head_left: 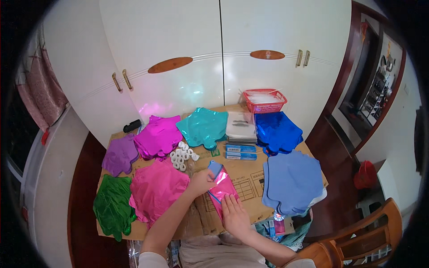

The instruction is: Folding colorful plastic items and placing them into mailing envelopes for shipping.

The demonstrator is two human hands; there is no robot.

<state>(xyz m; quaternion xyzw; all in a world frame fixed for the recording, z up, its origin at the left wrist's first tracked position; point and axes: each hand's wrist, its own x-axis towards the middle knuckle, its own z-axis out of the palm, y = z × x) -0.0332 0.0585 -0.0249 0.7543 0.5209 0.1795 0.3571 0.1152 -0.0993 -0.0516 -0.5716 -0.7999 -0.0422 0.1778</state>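
A narrow, folded pink foil balloon (224, 184) with a light blue end and a blue edge lies on the cardboard in front of me. My left hand (203, 182) is closed on its upper left side, near the blue end. Flat across its lower part rests my right hand (236, 216), fingers stretched out and side by side. To the left, a pile of flat pink foil balloons (158, 190) reaches close to my left forearm. Small white ribbon rolls (181, 155) are heaped just beyond my left hand. Blue-and-white packets (241, 152) lie past the folded foil.
More foil piles ring the cardboard-topped table (250, 210): green (111, 205), purple (119, 155), magenta (157, 135), teal (203, 127), dark blue (278, 131) and pale blue (292, 181). Clear sleeves (241, 127) and a red basket (264, 107) stand at the back. A wooden chair (357, 236) is at right.
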